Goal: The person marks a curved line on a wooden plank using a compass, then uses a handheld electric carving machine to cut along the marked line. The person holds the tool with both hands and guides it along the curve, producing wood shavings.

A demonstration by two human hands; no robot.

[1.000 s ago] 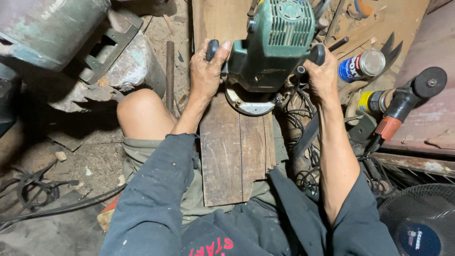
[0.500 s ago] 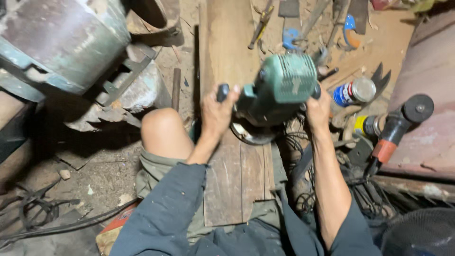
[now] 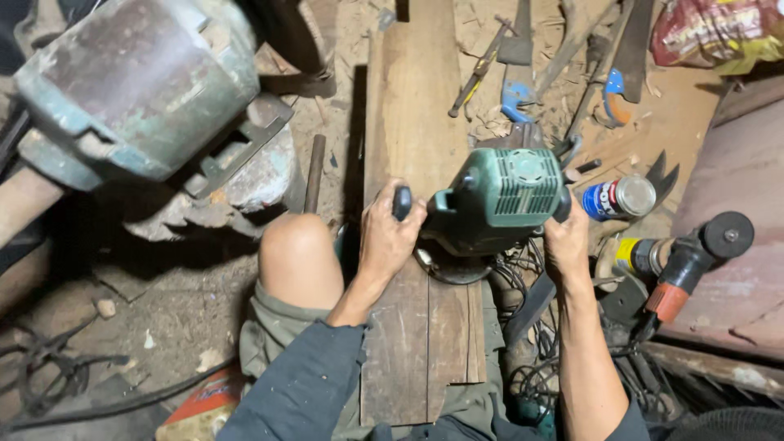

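You held the green router [image 3: 498,204] with both hands, one on each side handle, likely so it sat level and steady on the long wooden plank [image 3: 412,131]. Your left hand [image 3: 390,237] was closed around the black knob; your right hand [image 3: 565,238] was wrapped over the opposite grip. The router stood upright near the plank's right edge, its round base flat on the wood. One bare knee [image 3: 296,257] rested beside the plank. To the right lay one spray can [image 3: 618,198] and one angle grinder [image 3: 686,265].
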